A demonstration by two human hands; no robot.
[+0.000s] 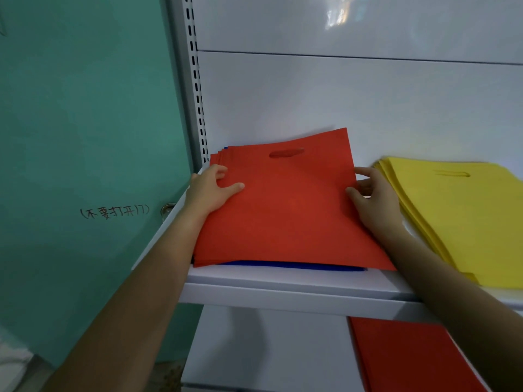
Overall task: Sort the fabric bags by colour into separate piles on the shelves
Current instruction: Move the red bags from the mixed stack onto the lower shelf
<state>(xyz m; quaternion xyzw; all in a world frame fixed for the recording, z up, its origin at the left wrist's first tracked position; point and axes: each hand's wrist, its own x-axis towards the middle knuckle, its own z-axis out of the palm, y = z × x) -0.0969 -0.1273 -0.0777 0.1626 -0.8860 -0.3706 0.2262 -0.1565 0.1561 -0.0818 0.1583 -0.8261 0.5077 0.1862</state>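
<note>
Now, red bags (pixel 283 207): flat stack, slot handle, atop blue bags (pixel 283 265).
Left grip (pixel 209 190): clasps left edge.
Right grip (pixel 373 199): pinches right edge.

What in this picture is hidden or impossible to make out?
Head view:
Blue bags: only a front sliver shows under the red bags; count hidden.
Yellow bags: cut off by the right edge.
Lower red bags: cut by the bottom edge, partly behind the right arm.

We see only a thin strip of the blue bags (pixel 297 266) beneath the red stack (pixel 283 205). The yellow pile (pixel 452 210) runs off the right edge, and the lower red bags (pixel 402 357) off the bottom.
</note>
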